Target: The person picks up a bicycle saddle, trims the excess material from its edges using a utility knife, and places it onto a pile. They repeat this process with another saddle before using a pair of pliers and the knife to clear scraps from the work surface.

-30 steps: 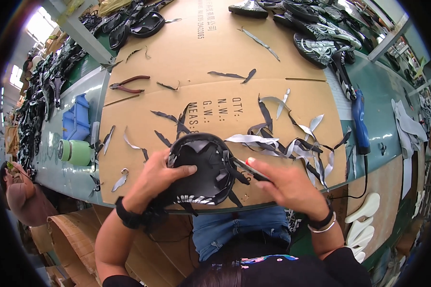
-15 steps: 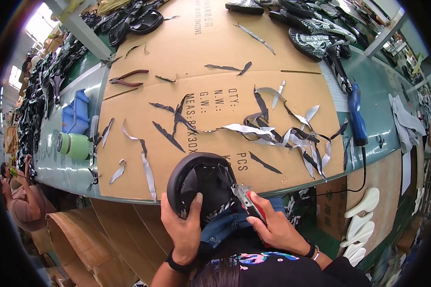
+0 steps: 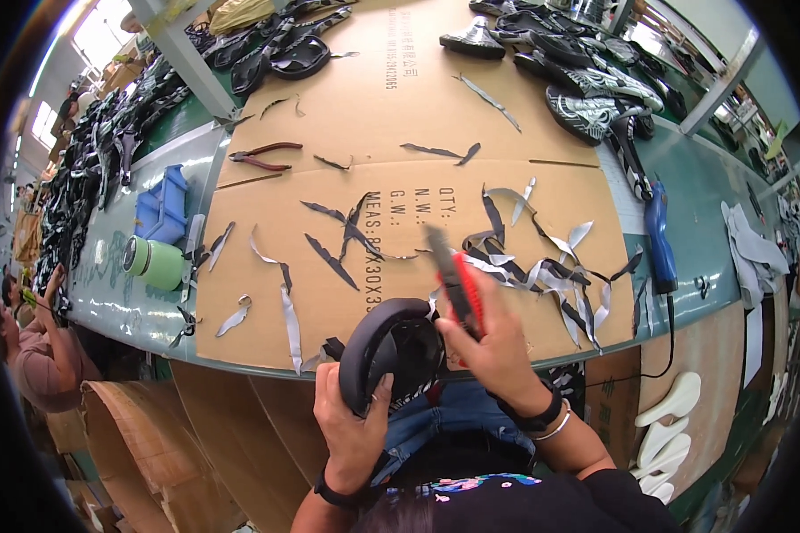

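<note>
My left hand grips a black bicycle saddle at the table's front edge, thumb inside its hollow underside and fingers around the outer rim. Folds of dark cover material line the hollow. In my right hand is a red and grey utility knife, raised just right of the saddle and pointing away from me. Motion blurs its front end, so the blade cannot be made out. A tangle of black and white trimmed strips lies beyond my right hand, on the cardboard sheet.
Red-handled pliers, a green jar and a blue bin are at left. A corded blue tool lies at right. Black-and-white saddles crowd the far right; white saddle shells sit below the table. Another person is at far left.
The knife has left the saddle's right rim and risen away from me. The saddle has shifted slightly right and tilted. A dark scrap now shows beside its left side.
</note>
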`<state>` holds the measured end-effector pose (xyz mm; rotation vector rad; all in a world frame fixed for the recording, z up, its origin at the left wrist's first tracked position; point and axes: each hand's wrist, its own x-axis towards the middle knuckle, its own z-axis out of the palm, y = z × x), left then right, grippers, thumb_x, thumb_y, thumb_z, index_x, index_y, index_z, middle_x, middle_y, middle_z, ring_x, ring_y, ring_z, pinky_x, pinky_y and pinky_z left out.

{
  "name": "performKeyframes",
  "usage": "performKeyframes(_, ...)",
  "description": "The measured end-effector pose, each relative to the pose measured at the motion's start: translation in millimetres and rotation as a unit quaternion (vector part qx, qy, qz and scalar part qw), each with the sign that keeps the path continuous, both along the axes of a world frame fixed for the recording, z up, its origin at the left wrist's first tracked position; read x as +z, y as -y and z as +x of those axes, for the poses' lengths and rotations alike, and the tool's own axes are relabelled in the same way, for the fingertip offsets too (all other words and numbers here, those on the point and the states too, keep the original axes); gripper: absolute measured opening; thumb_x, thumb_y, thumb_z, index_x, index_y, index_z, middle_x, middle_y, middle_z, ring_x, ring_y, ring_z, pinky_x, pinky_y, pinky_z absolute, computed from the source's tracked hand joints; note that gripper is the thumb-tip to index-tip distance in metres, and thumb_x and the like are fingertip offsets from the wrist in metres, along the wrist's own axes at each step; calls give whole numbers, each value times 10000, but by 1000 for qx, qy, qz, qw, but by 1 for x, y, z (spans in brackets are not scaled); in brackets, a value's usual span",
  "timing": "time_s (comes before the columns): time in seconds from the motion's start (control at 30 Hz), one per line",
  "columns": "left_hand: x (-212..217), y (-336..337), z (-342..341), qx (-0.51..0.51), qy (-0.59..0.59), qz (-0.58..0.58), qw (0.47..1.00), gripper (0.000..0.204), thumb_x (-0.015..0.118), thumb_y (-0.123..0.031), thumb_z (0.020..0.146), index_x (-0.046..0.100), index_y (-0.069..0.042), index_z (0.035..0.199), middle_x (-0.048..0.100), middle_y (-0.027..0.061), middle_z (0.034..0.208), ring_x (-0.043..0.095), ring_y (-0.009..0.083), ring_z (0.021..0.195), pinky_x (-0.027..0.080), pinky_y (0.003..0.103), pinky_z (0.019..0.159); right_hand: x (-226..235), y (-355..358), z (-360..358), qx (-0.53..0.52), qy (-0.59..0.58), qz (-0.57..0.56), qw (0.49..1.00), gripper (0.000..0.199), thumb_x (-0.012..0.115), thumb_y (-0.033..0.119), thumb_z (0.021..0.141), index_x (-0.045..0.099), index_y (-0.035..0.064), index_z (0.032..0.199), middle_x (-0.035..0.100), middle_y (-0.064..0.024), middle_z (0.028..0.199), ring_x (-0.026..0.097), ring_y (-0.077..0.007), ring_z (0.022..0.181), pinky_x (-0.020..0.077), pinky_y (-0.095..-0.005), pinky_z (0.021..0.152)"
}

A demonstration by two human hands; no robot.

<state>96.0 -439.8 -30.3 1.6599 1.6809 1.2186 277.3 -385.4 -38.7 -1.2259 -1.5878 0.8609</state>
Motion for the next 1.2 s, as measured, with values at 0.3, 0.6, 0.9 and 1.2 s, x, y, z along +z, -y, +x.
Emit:
performKeyframes(0.3,4,-17,-11,-33,3,-25,999,249,741,-66,784,558,6,937,514,119,837,531,272,738,439,347,670,2,-19,11,51,47,21,997,565,647,33,844,402,66,1352,595,-220,1123,630,-409,848,518,-376,713)
performKeyframes(0.6,-10,-33,-13,136,432,-116,884,351,684,-82,880,556,43,1182,639,85,1104,609,142,960,492,277,850,43,-5,57,-212,-414,-96,880,612,613,40,816,387,37,1385,536,-55,858,536,-95,623,488,-235,521)
performKeyframes(0.9,4,-21,-6,-188,410,-487,748,386,511,-362,984,583,16,962,627,104,823,657,223,718,537,333,657,78,-38,26,-31,-166,-134,976,402,674,57,846,497,41,1207,594,-7,887,555,-48,773,464,-204,667)
performKeyframes(1.2,-22,-132,0,-125,-84,85,985,195,640,-153,864,548,4,791,455,145,802,502,288,724,420,400,604,58,-10,-32,177,25,-81,981,536,689,178,860,446,62,1323,600,-206,1124,641,-382,943,527,-398,752)
